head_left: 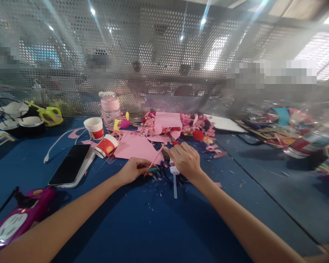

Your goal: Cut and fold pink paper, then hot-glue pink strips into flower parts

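My left hand (133, 169) rests on the blue table (153, 226) with fingers curled round a small green-tipped piece (152, 169) and a thin pink strip (157, 157) that slants up to the right. My right hand (185, 159) sits just right of it, fingers bent, pinching the top of that strip. Below my right hand lie a white tube-shaped thing (174, 179) and small dark scraps. A sheet of pink paper (137, 147) lies just behind my hands.
A phone (70, 164) lies at the left beside a tipped paper cup (106, 145) and an upright cup (94, 128). A pink bottle (110, 107) and a heap of pink cuttings (178, 128) stand behind. A purple power strip (19, 219) sits at the near left. A perforated screen (164, 54) closes the back.
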The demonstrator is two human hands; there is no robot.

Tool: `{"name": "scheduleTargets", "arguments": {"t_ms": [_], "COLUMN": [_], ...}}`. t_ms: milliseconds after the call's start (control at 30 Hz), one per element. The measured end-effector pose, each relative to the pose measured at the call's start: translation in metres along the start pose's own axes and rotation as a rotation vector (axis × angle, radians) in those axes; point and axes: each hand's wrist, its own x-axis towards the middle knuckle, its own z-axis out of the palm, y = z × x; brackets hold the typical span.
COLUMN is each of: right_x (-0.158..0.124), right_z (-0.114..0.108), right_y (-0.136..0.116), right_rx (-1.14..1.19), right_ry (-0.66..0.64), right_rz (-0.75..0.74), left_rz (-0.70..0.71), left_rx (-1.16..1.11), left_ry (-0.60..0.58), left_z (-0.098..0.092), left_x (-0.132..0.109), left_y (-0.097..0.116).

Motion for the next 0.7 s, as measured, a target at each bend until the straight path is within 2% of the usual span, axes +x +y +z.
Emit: {"name": "scheduleTargets", "arguments": {"t_ms": [333,700], "right_x": [-0.001,0.0008], "right_z": [0.0004,-0.0008], "right_y": [0.0016,0.001], "right_rx": [0.072,0.027], "right_ry": [-0.013,-0.021], "right_rz": [0.037,0.023], "left_rz": [-0.007,-0.007], "left_rx": [-0.029,-0.027], "left_ry": [0.005,0.005], "left_z": [0.0005,0.0012], "left_x": [-0.0002,-0.0006], "left_y": [0.0,0.001]}}
